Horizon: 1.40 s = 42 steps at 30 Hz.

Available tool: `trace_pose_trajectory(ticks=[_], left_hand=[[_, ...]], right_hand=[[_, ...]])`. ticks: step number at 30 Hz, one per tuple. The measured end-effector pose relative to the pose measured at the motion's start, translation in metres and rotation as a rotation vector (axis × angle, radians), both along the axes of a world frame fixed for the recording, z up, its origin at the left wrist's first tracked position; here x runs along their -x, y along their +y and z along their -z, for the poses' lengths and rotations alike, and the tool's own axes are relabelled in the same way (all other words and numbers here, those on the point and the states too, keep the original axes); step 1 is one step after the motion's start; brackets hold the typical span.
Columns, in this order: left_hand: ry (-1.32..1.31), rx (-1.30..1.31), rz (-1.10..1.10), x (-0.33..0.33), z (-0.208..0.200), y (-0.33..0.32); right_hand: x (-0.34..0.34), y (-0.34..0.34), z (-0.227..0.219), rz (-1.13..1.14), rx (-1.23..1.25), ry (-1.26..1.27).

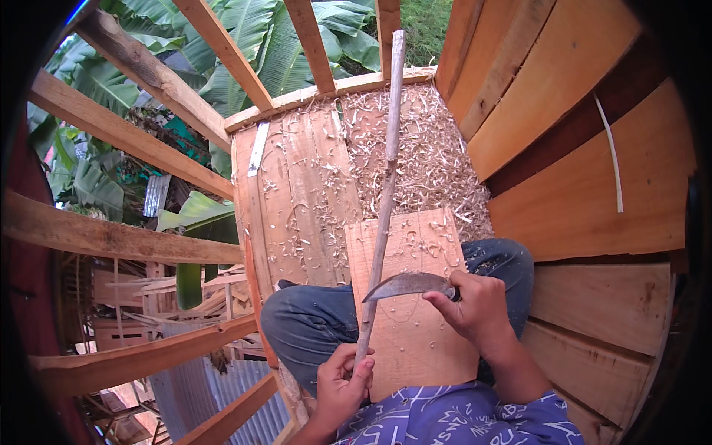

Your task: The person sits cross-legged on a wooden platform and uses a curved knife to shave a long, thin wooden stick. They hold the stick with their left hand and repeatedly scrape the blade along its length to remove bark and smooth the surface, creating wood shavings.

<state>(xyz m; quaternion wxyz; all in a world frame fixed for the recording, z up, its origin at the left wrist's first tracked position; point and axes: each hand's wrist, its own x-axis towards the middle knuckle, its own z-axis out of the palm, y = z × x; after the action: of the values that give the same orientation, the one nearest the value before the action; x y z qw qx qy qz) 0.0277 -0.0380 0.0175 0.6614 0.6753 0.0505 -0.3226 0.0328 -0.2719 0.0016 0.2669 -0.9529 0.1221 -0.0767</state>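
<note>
A long thin wooden stick (386,185) runs away from me, its near end in my left hand (346,382), whose fingers are closed round it. Toward its far end the stick looks paler, as if stripped. My right hand (475,308) grips the handle of a curved knife (406,283), most of the handle hidden by the fingers. The blade's tip lies across the stick, a little beyond my left hand. Beneath both is a flat wooden board (415,348) resting over my lap, with a few shavings on it.
Curly wood shavings (423,163) cover much of the plank floor (297,208) ahead. A wooden plank wall (564,111) rises at right. Open wooden rails (133,230) stand at left, with banana leaves (256,52) beyond. A pale strip (258,148) lies at the floor's left edge.
</note>
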Motion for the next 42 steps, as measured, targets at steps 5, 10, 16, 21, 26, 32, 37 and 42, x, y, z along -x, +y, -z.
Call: trace_pose_trajectory(ticks=[5, 10, 16, 21, 26, 32, 37, 42], left_hand=[[-0.028, -0.024, 0.058, 0.002, 0.002, -0.001], [-0.144, -0.036, 0.085, 0.012, 0.003, -0.006], [-0.141, -0.04, 0.069, 0.016, 0.002, -0.007], [-0.147, -0.05, 0.076, 0.017, -0.001, -0.007], [-0.077, -0.044, 0.094, 0.026, 0.001, -0.007], [-0.036, -0.022, 0.057, 0.02, 0.004, -0.011], [-0.045, -0.06, 0.09, 0.019, -0.002, -0.011], [-0.041, -0.06, 0.125, 0.033, 0.005, -0.005]], right_hand=[[0.011, 0.02, 0.002, -0.182, -0.064, -0.003], [0.002, 0.006, 0.004, -0.187, 0.004, -0.083], [-0.004, 0.003, 0.006, -0.18, 0.096, -0.139], [-0.009, 0.0, 0.01, -0.164, 0.098, -0.196], [-0.022, -0.026, 0.013, 0.024, 0.141, -0.18], [-0.023, -0.022, 0.014, 0.088, 0.074, -0.128], [-0.026, -0.027, 0.012, 0.09, 0.115, -0.141], [-0.038, -0.075, 0.024, 0.396, -0.055, -0.131]])
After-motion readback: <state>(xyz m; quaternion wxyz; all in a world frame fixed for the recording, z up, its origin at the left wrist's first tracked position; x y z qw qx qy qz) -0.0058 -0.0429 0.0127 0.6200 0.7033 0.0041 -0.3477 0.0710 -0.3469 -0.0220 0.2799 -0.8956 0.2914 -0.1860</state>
